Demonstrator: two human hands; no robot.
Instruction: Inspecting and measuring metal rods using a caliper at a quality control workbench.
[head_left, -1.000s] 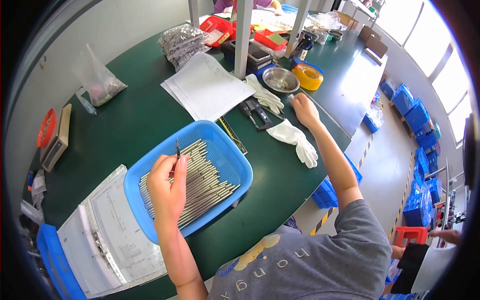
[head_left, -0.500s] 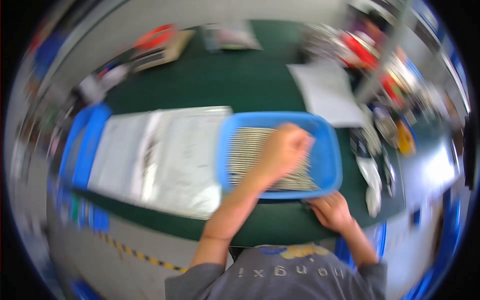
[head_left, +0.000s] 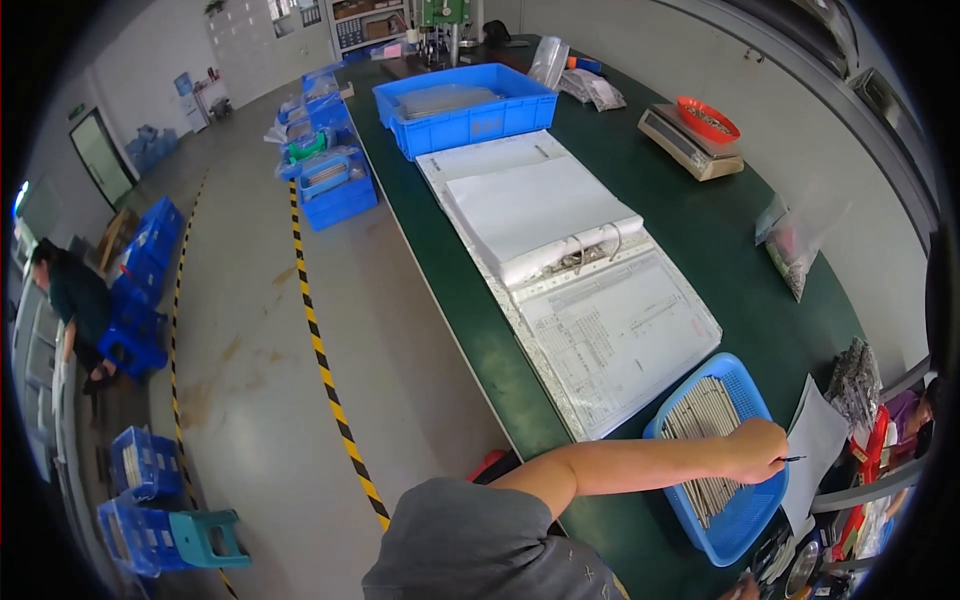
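My left arm reaches across a light blue plastic basket point(head_left: 738, 375) on the green table. My left hand point(head_left: 757, 452) is closed above the basket's far side, and the thin dark tip of a slender object point(head_left: 794, 459) sticks out from it; its kind cannot be made out. Slim silvery metal rods point(head_left: 700, 412) lie side by side in the basket, partly hidden under my forearm. Only a bit of my right hand point(head_left: 742, 588) shows at the lower edge, near the basket's end, with its fingers mostly out of sight.
An open ring binder point(head_left: 620, 335) with paper sheets lies beside the basket. Farther along stand a blue crate point(head_left: 470, 128) and a scale point(head_left: 680, 142) with a red bowl point(head_left: 708, 120). A white sheet point(head_left: 812, 450) lies beyond the basket. A person point(head_left: 78, 300) sits far left.
The view has swung left, bringing the aisle and far end of the table into sight. My left hand stays closed over the basket. My right hand has mostly left the picture.
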